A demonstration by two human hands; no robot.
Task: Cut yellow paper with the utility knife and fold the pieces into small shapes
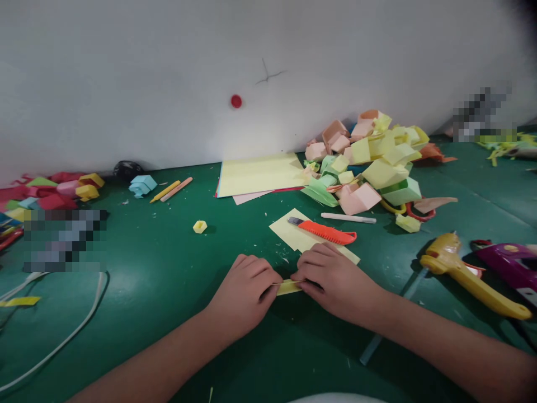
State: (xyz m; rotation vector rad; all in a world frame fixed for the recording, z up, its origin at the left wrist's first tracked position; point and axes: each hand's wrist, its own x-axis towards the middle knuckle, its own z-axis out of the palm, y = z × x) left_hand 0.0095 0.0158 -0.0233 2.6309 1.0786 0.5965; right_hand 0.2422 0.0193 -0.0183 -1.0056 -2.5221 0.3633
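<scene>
Between my two hands stretches a narrow yellow paper strip (289, 287), just above the green tabletop. My left hand (250, 288) pinches its left end, and my right hand (329, 282) pinches the right end; the fingers hide both ends. Just beyond my right hand, an orange box cutter (329, 232) lies on pieces of pale yellow paper (289, 226). Behind the cutter rests a whitish pen (348, 218). A small yellow paper hexagon (200, 226) sits on the table beyond my left hand.
Folded paper pieces (390, 157) are heaped at the back right, near stacked paper sheets (260, 176). A yellow glue gun (474, 274) with a long glue stick lies right, beside a purple tool (507, 266). A white cable (84, 322) curves at left.
</scene>
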